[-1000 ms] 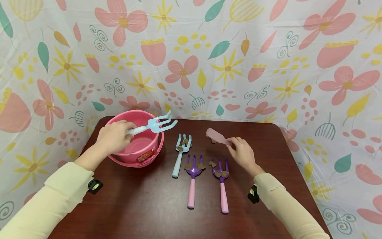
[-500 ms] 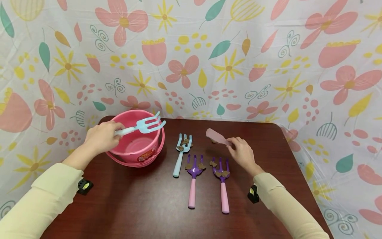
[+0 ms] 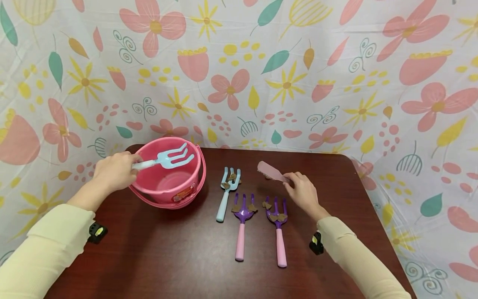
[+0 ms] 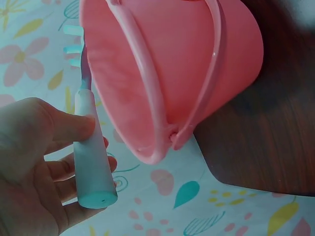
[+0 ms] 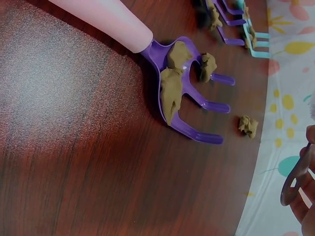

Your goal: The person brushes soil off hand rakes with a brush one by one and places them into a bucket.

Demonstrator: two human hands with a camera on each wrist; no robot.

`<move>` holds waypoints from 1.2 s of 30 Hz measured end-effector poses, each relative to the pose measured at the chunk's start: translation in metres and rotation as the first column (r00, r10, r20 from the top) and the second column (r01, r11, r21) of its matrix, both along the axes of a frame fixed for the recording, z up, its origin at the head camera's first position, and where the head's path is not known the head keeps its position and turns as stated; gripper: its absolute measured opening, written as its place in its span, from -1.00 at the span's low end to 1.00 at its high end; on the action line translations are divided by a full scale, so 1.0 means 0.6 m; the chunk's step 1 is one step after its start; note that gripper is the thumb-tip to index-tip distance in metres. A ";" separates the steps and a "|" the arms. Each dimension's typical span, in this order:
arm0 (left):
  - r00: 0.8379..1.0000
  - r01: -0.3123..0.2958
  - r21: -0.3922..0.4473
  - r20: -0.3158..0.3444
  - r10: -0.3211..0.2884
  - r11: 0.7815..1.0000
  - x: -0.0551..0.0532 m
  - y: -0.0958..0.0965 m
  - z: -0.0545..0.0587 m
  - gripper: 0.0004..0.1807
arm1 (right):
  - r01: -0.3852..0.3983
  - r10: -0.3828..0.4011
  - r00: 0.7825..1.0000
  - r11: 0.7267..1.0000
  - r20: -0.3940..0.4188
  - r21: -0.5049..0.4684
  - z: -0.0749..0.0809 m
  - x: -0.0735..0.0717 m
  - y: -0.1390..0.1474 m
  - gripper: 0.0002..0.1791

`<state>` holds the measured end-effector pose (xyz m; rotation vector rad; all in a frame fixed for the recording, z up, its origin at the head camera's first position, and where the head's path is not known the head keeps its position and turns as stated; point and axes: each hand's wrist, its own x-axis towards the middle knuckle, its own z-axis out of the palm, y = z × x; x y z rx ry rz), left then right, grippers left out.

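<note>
In the head view my left hand grips the white handle of a light blue garden fork, its three tines over the mouth of a pink bucket. The left wrist view shows the thumb along the fork's handle and the fork head at the bucket's rim. My right hand pinches the end of a pink brush held low over the table. At the edge of the right wrist view, the brush's handle has a hole in its end. A brown clay lump lies below the brush.
Between the hands lie another light blue fork and two purple forks with pink handles, the middle one and the right one. Brown clay bits stick to them. A flowered cloth hangs behind the dark table.
My left hand has drawn back to the left with the fork, so its tines have come from beyond the bucket's right rim to over its mouth. My right hand and brush have barely moved.
</note>
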<state>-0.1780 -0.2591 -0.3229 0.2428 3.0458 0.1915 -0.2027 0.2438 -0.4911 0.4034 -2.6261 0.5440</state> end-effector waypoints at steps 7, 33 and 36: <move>1.000 0.027 -0.060 0.008 -0.026 0.998 -0.003 -0.002 -0.007 -0.64 | -0.008 0.008 1.000 1.000 0.004 0.001 -0.005 0.003 0.002 -0.76; 0.996 0.085 -0.288 0.041 -0.076 0.954 -0.044 0.009 -0.014 -0.73 | 0.000 0.000 1.000 1.000 0.022 0.006 -0.006 0.009 0.005 -0.75; 0.995 0.092 -0.306 0.051 -0.080 0.947 -0.050 0.012 -0.013 -0.75 | 0.004 -0.004 1.000 1.000 0.027 0.005 -0.007 0.009 0.006 -0.75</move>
